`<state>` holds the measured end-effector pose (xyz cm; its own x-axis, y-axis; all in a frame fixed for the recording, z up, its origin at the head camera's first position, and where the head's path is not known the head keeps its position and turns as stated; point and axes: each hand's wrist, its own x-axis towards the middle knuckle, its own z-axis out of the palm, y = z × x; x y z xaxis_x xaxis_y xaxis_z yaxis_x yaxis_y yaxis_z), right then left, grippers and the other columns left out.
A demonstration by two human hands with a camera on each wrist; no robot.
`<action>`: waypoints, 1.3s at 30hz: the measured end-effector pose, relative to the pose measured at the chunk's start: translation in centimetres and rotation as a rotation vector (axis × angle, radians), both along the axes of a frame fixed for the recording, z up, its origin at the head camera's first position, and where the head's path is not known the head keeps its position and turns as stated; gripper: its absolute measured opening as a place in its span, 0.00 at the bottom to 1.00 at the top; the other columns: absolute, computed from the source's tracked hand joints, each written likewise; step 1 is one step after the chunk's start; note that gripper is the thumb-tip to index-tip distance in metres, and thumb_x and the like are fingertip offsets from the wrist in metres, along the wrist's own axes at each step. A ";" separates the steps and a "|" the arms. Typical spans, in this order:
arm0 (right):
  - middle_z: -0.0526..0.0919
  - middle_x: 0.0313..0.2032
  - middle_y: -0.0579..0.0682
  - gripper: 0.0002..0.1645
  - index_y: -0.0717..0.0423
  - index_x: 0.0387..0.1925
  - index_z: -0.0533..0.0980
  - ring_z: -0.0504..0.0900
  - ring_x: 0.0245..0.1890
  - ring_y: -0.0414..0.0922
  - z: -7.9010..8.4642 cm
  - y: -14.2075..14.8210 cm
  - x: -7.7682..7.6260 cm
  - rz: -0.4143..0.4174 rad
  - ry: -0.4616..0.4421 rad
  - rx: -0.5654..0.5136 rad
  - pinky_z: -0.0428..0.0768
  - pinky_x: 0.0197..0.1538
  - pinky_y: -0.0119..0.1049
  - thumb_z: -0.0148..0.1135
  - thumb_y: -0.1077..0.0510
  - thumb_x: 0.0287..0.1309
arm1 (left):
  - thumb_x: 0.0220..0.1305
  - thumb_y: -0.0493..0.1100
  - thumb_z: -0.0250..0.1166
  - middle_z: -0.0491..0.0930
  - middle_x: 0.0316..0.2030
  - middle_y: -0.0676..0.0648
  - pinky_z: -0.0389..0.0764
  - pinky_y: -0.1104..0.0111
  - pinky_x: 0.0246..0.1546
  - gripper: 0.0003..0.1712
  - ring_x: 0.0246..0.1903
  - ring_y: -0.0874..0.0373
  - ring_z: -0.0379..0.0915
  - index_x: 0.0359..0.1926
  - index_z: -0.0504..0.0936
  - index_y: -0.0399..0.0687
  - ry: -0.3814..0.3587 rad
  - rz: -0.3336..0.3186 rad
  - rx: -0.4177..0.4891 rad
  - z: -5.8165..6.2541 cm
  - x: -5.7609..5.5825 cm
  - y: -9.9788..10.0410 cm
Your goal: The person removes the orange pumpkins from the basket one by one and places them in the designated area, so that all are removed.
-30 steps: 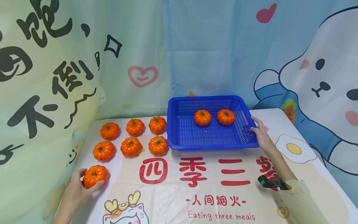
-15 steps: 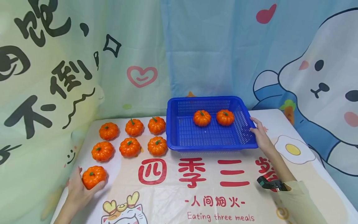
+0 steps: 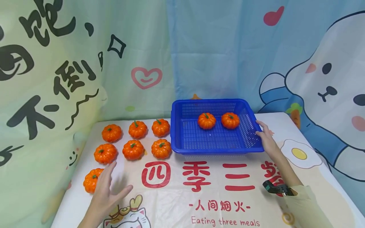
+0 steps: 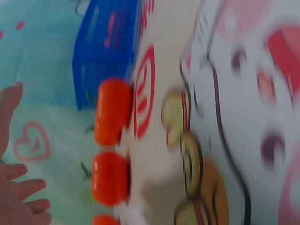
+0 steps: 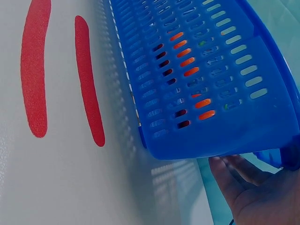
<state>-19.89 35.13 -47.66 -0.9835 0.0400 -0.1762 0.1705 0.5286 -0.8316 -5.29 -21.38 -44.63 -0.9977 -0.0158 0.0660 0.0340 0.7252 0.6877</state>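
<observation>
My left hand (image 3: 104, 193) is held over the near left of the table, thumb and fingers spread, holding nothing. Partly behind it sits a small orange toy pumpkin (image 3: 90, 181) with a green stem. In the left wrist view the spread fingers (image 4: 24, 190) show at the left edge, apart from the blurred pumpkins (image 4: 112, 112). My right hand (image 3: 268, 139) grips the right end of a blue plastic basket (image 3: 216, 151), its fingers at the rim. Inside the basket lie two pumpkins, one in the middle (image 3: 206, 121) and one to its right (image 3: 230, 120).
Several more pumpkins (image 3: 133, 149) stand in rows left of the basket, the nearest (image 3: 161, 148) close against its left side. A printed cloth (image 3: 168, 202) covers the table. Curtains (image 3: 202, 69) with cartoon prints hang behind and at the left.
My left hand has let go of the nearest pumpkin and moved right, its fingers spreading. That pumpkin stays at the table's left side. The right hand and basket have not visibly moved.
</observation>
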 end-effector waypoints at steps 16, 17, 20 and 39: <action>0.36 0.75 0.67 0.35 0.38 0.76 0.32 0.48 0.70 0.74 -0.1 0.1 -0.1 -0.003 -0.013 0.002 0.53 0.64 0.76 0.26 0.44 0.74 | 0.53 0.60 0.72 0.65 0.69 0.52 0.69 0.44 0.63 0.47 0.67 0.46 0.64 0.71 0.60 0.65 -0.198 -0.266 0.180 -1.2 -0.5 6.0; 0.36 0.75 0.67 0.35 0.38 0.76 0.32 0.48 0.70 0.74 -0.1 0.1 0.0 -0.004 -0.013 0.003 0.53 0.64 0.76 0.26 0.44 0.74 | 0.53 0.60 0.71 0.66 0.69 0.53 0.71 0.46 0.63 0.46 0.65 0.47 0.66 0.71 0.60 0.65 -0.193 -0.296 0.185 -1.1 -0.7 6.3; 0.36 0.75 0.67 0.35 0.38 0.76 0.32 0.48 0.70 0.74 0.0 0.1 0.0 -0.005 -0.009 0.008 0.53 0.64 0.76 0.26 0.43 0.74 | 0.53 0.62 0.71 0.67 0.67 0.54 0.78 0.49 0.56 0.46 0.60 0.46 0.71 0.70 0.60 0.67 -0.179 -0.389 0.196 -0.2 -1.6 7.4; 0.38 0.75 0.67 0.35 0.40 0.76 0.32 0.49 0.70 0.74 0.2 0.0 -0.1 -0.001 -0.008 -0.003 0.54 0.65 0.75 0.26 0.44 0.74 | 0.64 0.58 0.63 0.64 0.70 0.43 0.73 0.56 0.64 0.44 0.68 0.49 0.63 0.72 0.57 0.45 -0.108 -0.709 -0.068 8.2 -20.0 18.8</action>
<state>-19.95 35.12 -47.46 -0.9820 0.0409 -0.1843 0.1780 0.5259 -0.8317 -25.33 -2.55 -36.46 -0.7676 0.6385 -0.0555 0.4468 0.5952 0.6680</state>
